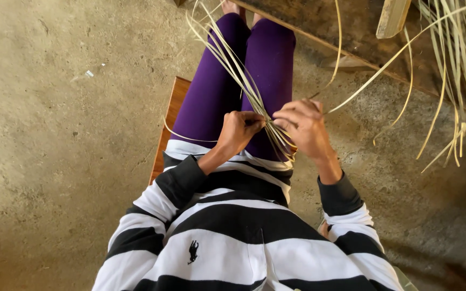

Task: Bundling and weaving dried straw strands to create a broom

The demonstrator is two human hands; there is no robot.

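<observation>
**Two hands, one bundle of palm strips over the lap**

Count: two hands, one gathered bundle, one loose heap, one wooden seat, one wooden plank. Left hand (238, 132) is curled closed, pinching the palm strips (254, 97) where they cross. Right hand (303, 126) is closed too, fingers folded around the same crossing from the other side. Hands nearly touch. Strip count in the bundle: several, can't tell exactly, they overlap. Strips are pale yellow-green, thin, flat, long; they fan up and away over the purple leggings (211, 91), one curls down left of the thigh. Loose heap of strips (459, 64) lies upper right on the concrete floor (55, 134). Wooden seat (168, 118) under the person; plank (392, 16) top edge.
</observation>
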